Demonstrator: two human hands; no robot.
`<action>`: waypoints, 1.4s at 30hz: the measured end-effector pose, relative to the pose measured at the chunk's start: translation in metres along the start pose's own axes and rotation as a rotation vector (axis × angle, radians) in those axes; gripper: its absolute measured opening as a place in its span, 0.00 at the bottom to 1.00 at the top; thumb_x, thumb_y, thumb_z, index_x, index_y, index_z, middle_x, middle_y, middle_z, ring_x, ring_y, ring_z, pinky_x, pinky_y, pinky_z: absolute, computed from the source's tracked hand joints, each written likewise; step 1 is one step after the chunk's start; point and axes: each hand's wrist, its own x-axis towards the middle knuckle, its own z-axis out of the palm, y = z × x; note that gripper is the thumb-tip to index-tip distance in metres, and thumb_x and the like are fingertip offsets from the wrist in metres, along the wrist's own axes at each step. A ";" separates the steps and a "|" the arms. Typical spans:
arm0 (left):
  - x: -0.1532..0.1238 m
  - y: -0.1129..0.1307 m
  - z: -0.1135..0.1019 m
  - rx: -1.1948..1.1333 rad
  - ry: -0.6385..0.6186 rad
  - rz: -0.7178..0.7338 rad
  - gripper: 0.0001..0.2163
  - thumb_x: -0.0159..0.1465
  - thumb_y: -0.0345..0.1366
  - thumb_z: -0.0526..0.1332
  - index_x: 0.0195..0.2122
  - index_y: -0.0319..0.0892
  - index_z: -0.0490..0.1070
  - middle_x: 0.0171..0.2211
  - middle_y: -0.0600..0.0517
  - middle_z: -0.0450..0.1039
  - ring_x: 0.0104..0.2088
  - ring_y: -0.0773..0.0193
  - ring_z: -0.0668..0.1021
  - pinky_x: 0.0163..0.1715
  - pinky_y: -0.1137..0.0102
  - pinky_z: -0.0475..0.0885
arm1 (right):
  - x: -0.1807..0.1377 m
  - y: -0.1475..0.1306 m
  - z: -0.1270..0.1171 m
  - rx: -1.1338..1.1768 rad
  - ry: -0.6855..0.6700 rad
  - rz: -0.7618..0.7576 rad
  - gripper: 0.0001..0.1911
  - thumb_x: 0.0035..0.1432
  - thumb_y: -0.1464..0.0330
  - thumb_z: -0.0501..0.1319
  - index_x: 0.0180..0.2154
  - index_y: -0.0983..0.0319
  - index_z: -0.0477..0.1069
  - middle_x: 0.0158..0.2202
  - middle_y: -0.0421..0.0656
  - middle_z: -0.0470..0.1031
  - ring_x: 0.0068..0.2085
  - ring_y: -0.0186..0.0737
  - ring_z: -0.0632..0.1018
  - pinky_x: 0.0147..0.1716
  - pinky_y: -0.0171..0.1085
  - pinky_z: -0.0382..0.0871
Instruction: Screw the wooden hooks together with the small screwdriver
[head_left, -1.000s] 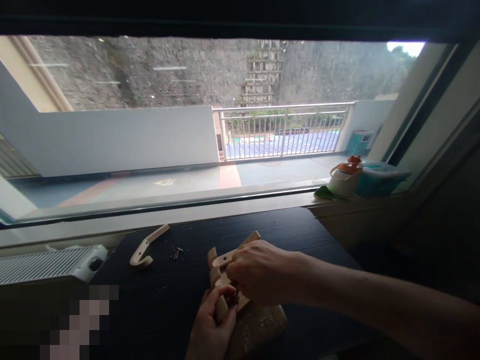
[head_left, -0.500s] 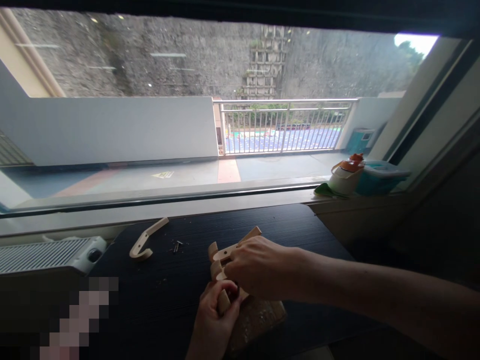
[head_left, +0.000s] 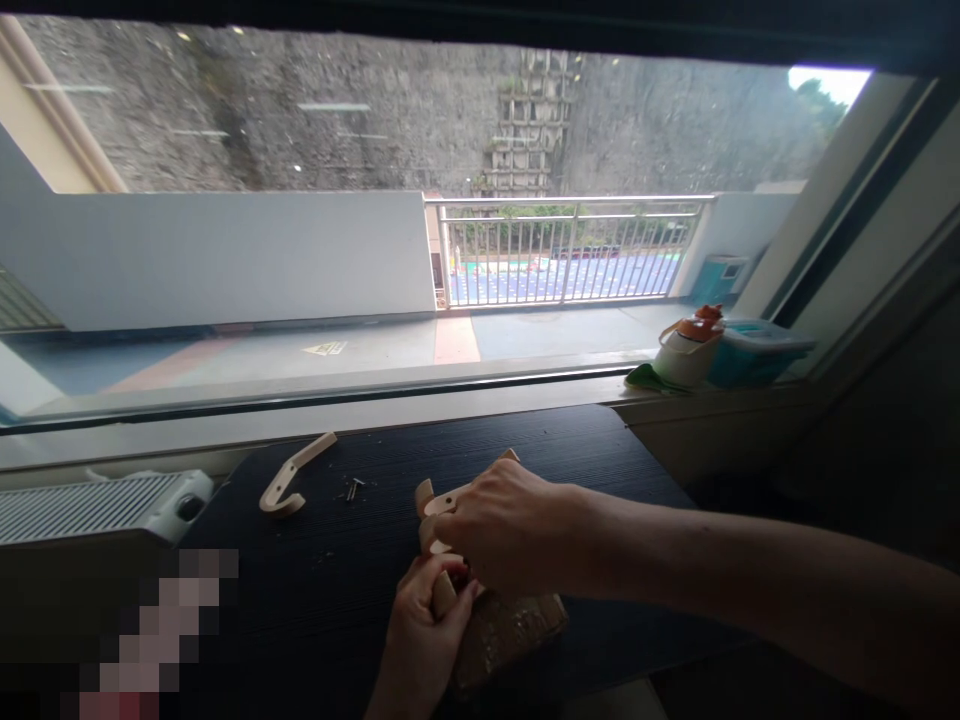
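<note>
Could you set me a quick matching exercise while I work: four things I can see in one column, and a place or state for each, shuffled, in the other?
Things:
1. left hand
2. loose wooden hook
3. small metal pieces
4. orange-topped bottle

Places and states:
A. lying close together on the dark tabletop
B. on the window sill, beside a teal box
C. curled around a pale wooden tip
D. curved, with dark holes, out of the grip of either hand

Pairs: 1-C, 2-D, 3-A, 4-B
</note>
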 end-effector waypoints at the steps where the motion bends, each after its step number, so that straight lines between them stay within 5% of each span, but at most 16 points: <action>1: 0.000 0.000 0.000 -0.001 0.000 0.000 0.03 0.52 0.33 0.59 0.27 0.42 0.72 0.26 0.53 0.75 0.29 0.64 0.76 0.31 0.73 0.72 | 0.000 0.000 0.000 -0.002 0.012 -0.023 0.05 0.48 0.75 0.59 0.31 0.64 0.71 0.30 0.43 0.75 0.27 0.41 0.75 0.20 0.35 0.56; 6: 0.000 -0.001 0.000 -0.003 -0.006 -0.007 0.03 0.52 0.34 0.60 0.25 0.42 0.71 0.24 0.54 0.74 0.26 0.66 0.75 0.29 0.74 0.72 | 0.002 0.004 0.003 0.019 0.023 -0.129 0.03 0.49 0.77 0.58 0.28 0.66 0.70 0.32 0.44 0.75 0.29 0.38 0.75 0.21 0.34 0.56; 13: -0.001 -0.009 0.000 -0.007 -0.029 0.002 0.06 0.52 0.36 0.61 0.31 0.43 0.73 0.30 0.52 0.76 0.32 0.63 0.78 0.35 0.72 0.73 | -0.004 0.012 0.000 0.146 -0.033 0.093 0.12 0.55 0.66 0.53 0.26 0.64 0.72 0.26 0.45 0.75 0.29 0.39 0.75 0.26 0.35 0.58; 21: -0.004 -0.016 -0.005 -0.060 -0.060 -0.039 0.15 0.52 0.34 0.61 0.42 0.44 0.73 0.41 0.52 0.76 0.44 0.60 0.78 0.46 0.70 0.72 | -0.014 0.016 0.006 0.160 0.055 0.091 0.15 0.56 0.61 0.52 0.29 0.62 0.73 0.26 0.45 0.76 0.29 0.41 0.76 0.31 0.38 0.61; 34: -0.002 -0.005 -0.005 0.046 -0.085 0.005 0.05 0.57 0.36 0.59 0.31 0.43 0.73 0.31 0.54 0.77 0.35 0.65 0.78 0.39 0.73 0.72 | -0.040 0.029 0.007 0.176 0.115 0.189 0.13 0.57 0.65 0.52 0.30 0.61 0.74 0.26 0.41 0.74 0.30 0.37 0.75 0.25 0.35 0.52; 42: -0.001 -0.002 -0.004 0.059 -0.080 0.073 0.04 0.57 0.35 0.59 0.31 0.44 0.73 0.31 0.55 0.76 0.35 0.66 0.78 0.39 0.74 0.71 | -0.063 0.040 0.034 0.324 0.184 0.285 0.12 0.57 0.64 0.53 0.35 0.58 0.74 0.24 0.38 0.71 0.26 0.32 0.70 0.25 0.33 0.51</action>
